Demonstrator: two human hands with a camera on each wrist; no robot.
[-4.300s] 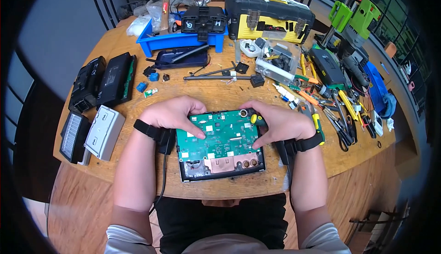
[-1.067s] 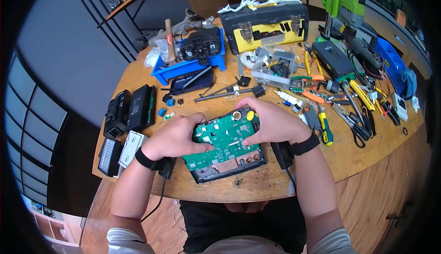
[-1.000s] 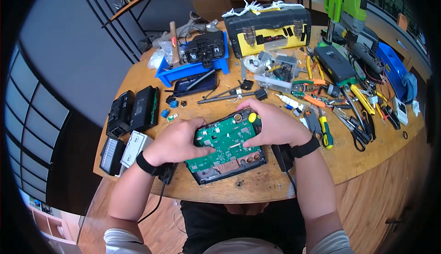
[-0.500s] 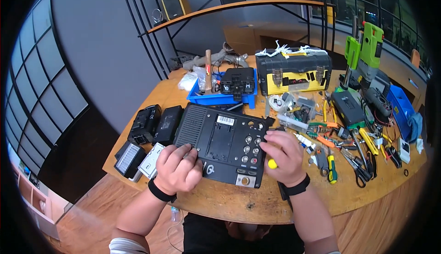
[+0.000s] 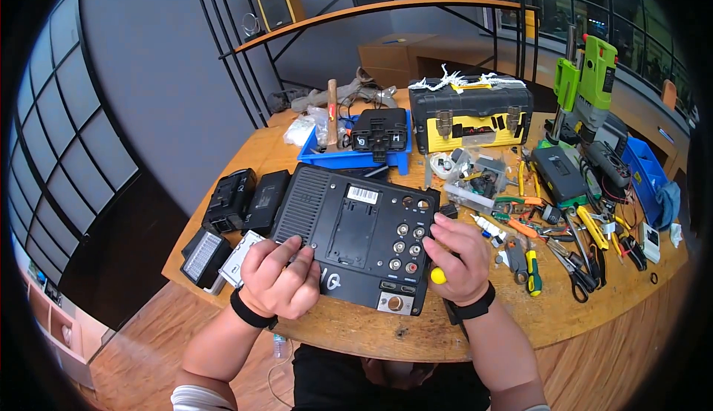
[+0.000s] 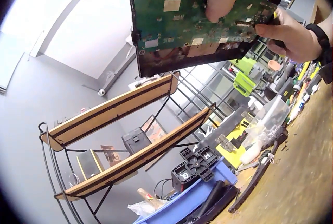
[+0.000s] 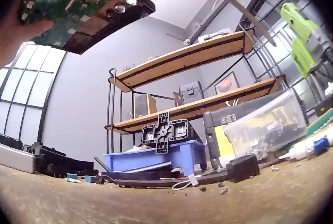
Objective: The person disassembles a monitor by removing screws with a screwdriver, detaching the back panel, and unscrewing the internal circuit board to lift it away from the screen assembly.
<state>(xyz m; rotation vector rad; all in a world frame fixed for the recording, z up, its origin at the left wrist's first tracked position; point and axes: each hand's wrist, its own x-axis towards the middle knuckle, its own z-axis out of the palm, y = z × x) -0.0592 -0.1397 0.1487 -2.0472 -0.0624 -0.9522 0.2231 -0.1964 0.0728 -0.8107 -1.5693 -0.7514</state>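
Note:
A black back panel [image 5: 356, 236], with vent slots, a barcode label and several round connectors, is held tilted up off the table in the head view. My left hand [image 5: 281, 277] grips its left lower edge, fingers curled over the outer face. On the other side my right hand [image 5: 460, 259] holds the right edge. A screwdriver stays tucked in that hand too; its yellow handle end [image 5: 438, 275] pokes out, and its shaft [image 7: 242, 7] shows in the right wrist view. The green circuit board [image 6: 171, 18] on the panel's inner face appears in the left wrist view, with my left thumb against it.
Behind the panel stand a blue bin [image 5: 356, 161] and a black-yellow toolbox [image 5: 471, 118]. Black battery-like cases [image 5: 232, 200] and a white box [image 5: 241, 259] lie left. Scissors [image 5: 575, 274], a second screwdriver [image 5: 533, 274] and pliers crowd the right, near a green drill stand [image 5: 568, 84].
The panel, earlier lying low with its circuit board facing up, has been raised and tipped so its outer face shows. Both hands still hold it. The head view has tilted upward.

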